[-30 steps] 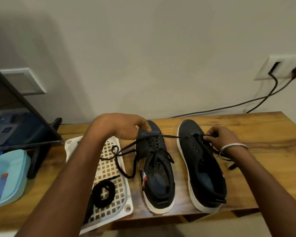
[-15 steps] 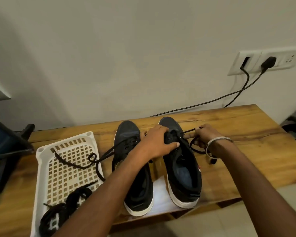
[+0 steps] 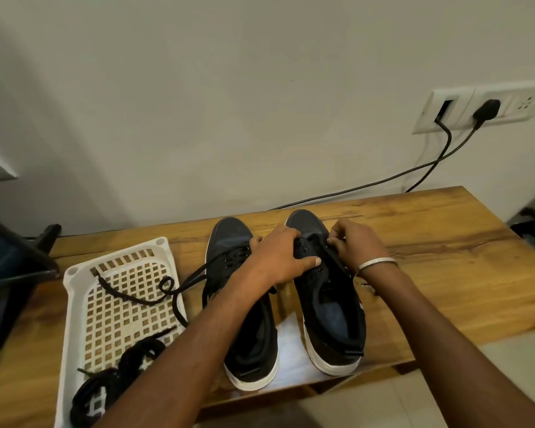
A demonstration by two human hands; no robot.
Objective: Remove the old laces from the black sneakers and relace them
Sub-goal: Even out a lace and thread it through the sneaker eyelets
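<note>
Right sneaker (image 3: pixel 328 304): left hand (image 3: pixel 278 261) clamps eyelet flap, right hand (image 3: pixel 357 247) pinches lace beside it; lacing barely begun. Left sneaker (image 3: pixel 241 304) half-laced.

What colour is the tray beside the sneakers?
White, with a square-grid bottom; the tray shows clearly in the head view.

Both hands (image 3: pixel 278 257) grip the right sneaker (image 3: pixel 328 291) (left sneaker (image 3: pixel 244 304) beside it).
</note>
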